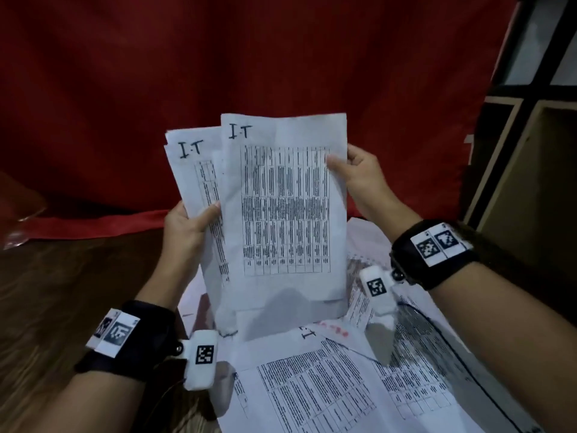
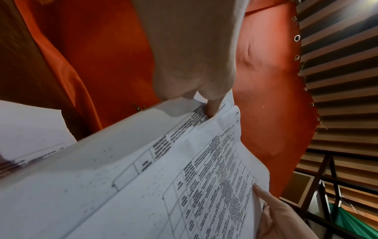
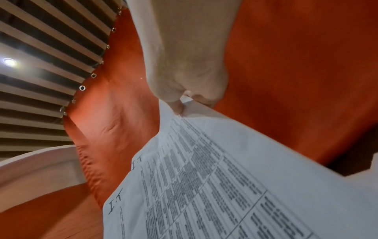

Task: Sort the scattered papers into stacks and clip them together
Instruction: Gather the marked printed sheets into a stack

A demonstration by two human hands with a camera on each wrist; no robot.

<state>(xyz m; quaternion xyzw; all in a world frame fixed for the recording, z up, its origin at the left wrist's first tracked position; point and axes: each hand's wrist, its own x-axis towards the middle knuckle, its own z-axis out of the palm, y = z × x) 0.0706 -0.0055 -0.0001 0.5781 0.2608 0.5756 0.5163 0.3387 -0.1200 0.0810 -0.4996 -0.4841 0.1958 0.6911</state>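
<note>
The right hand [image 1: 359, 173] pinches the front "I.T" sheet [image 1: 284, 201] at its right edge; the left hand [image 1: 187, 223] grips the fanned sheets [image 1: 193, 170] just behind, leftward; long axes upright, above the papers on the worktop [image 1: 312, 385].

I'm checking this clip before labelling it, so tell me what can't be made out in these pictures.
- Table print on the front sheet: too small and blurred in every view.
- Number of sheets in the back bundle: head view, front sheet overlaps it.
- Fingers of the left hand and right hand: behind the paper; only thumbs show.
- Any clip: none visible.
</note>
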